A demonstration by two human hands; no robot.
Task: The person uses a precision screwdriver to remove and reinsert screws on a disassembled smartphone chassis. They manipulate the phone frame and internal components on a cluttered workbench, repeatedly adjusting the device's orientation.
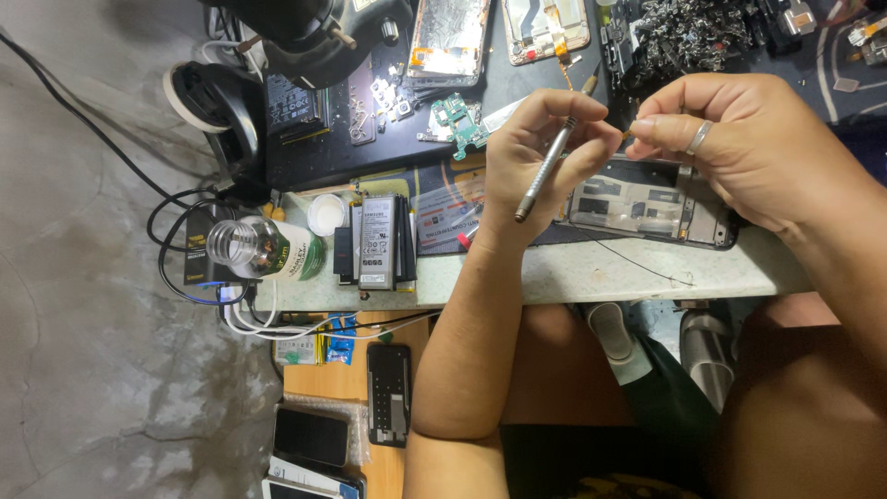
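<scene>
My left hand [540, 152] grips a slim grey metal screwdriver-like tool [545, 171] like a pen, its tip pointing up toward my right hand. My right hand [739, 139], with a ring on one finger, has thumb and forefinger pinched together close to the tool's tip; what it pinches is too small to make out. Both hands hover above an opened phone frame [637, 208] that lies on the pale worktop [573, 273] with its inner parts showing.
A stack of phone batteries [379, 242], a white lid [325, 214] and a clear bottle on its side [263, 248] sit left. Behind are a green circuit board [453, 120], phone panels [450, 37], a black microscope stand [309, 37]. More phones [388, 393] lie on a lower wooden shelf; cables [185, 240] hang left.
</scene>
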